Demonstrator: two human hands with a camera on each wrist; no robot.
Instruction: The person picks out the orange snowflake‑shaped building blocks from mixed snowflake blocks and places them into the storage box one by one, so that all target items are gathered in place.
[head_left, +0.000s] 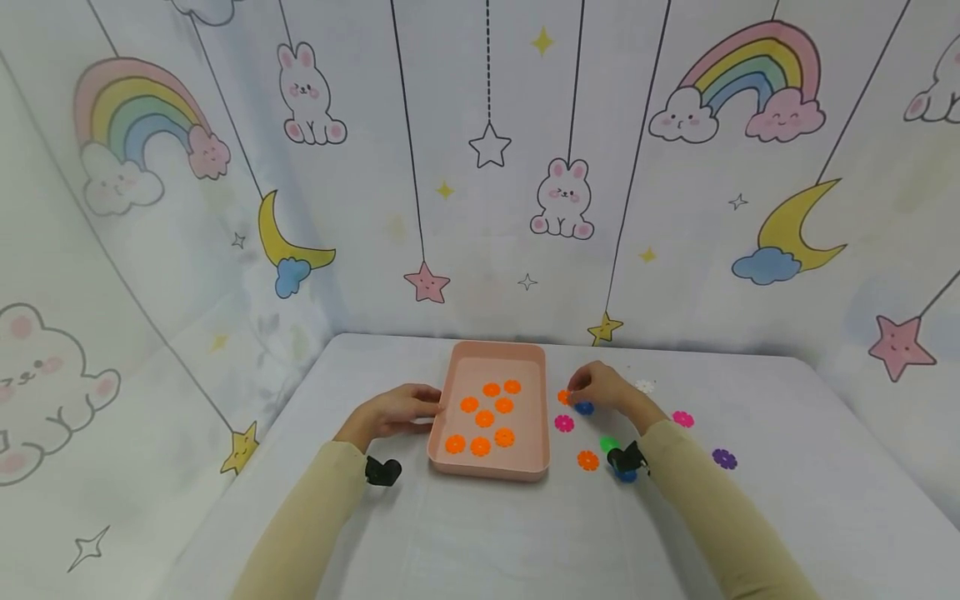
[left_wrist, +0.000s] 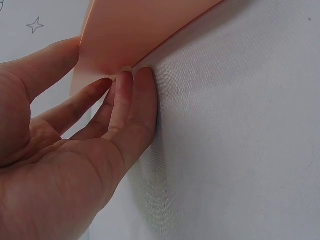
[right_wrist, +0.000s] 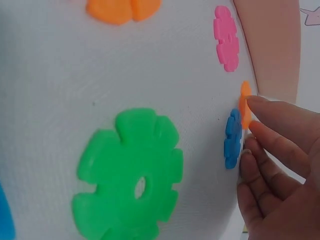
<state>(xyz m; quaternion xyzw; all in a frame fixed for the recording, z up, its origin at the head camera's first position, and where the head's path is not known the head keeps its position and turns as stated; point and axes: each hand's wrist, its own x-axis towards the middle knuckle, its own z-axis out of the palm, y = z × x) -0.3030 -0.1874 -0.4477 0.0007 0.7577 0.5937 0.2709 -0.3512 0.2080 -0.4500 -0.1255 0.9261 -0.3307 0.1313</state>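
My left hand [head_left: 400, 409] holds the left side of a peach-coloured tray [head_left: 468, 368]. In the left wrist view its thumb is against the wall and the fingertips are at the tray's lower edge. Several orange flower-shaped plastic discs lie inside the tray. Just past the tray's right side, my right hand [head_left: 602, 388] pinches another orange flower-shaped disc [right_wrist: 244, 105] between thumb and index finger. That disc is tipped on the tabletop in the right wrist view, close beside a blue disc [right_wrist: 232, 140] near the other fingers.
Right of the tray lie a pink disc [head_left: 564, 423], another orange disc [head_left: 588, 460], a green disc [right_wrist: 127, 170] and a second blue disc [head_left: 626, 476], partly hidden by the wrist camera. Farther right are a magenta disc [head_left: 682, 419], a purple disc [head_left: 724, 458] and a white disc [head_left: 645, 387].
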